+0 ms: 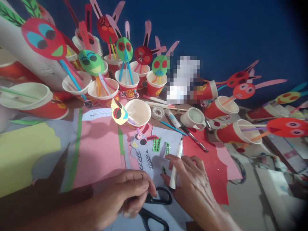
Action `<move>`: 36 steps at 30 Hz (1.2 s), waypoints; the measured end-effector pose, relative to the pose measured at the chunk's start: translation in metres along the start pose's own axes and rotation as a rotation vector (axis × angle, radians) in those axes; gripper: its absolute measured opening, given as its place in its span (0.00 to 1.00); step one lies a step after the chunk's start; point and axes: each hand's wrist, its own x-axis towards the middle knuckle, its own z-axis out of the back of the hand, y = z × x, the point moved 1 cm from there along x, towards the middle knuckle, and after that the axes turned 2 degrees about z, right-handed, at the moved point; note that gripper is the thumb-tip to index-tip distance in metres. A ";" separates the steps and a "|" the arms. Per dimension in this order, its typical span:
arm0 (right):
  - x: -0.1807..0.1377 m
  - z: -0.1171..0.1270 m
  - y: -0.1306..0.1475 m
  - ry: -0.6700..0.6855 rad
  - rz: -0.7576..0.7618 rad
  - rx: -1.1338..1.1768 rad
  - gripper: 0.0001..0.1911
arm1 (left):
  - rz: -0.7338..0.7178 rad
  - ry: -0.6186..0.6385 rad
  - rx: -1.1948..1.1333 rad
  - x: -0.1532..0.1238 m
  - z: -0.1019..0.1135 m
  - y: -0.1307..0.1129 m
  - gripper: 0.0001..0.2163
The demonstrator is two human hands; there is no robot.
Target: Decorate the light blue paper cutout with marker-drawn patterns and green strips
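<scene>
My right hand (192, 181) has a white marker (177, 163) lodged between its fingers, black tip pointing away from me. Its thumb and forefinger reach toward a small green paper strip (164, 170) on a pale sheet (157, 131). My left hand (134, 192) is curled beside black-handled scissors (154, 219); whatever its fingers may hold is hidden. Ahead of both hands lie a green paper piece with black circles (157, 145), another decorated green strip (167, 149) and leaf-like black line drawings (149, 160).
Red paper cups (130, 85) holding paper-faced figures on straws line the back. A white cup (137, 112), tape roll (158, 113), glue stick (172, 118), mug (193, 118) and paintbrush (196, 140) stand or lie nearer. Pink paper (98, 150), yellow paper (29, 154) and red paper (214, 173) cover the sides.
</scene>
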 end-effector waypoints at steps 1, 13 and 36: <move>0.000 0.000 0.001 0.009 0.002 -0.007 0.22 | -0.002 0.006 -0.003 0.000 0.000 0.000 0.13; 0.004 -0.006 0.006 -0.016 0.052 -0.085 0.30 | -0.002 -0.014 0.035 0.001 0.001 -0.001 0.14; 0.006 0.001 0.005 -0.097 0.085 0.028 0.31 | -0.012 -0.092 0.183 0.000 -0.007 -0.008 0.16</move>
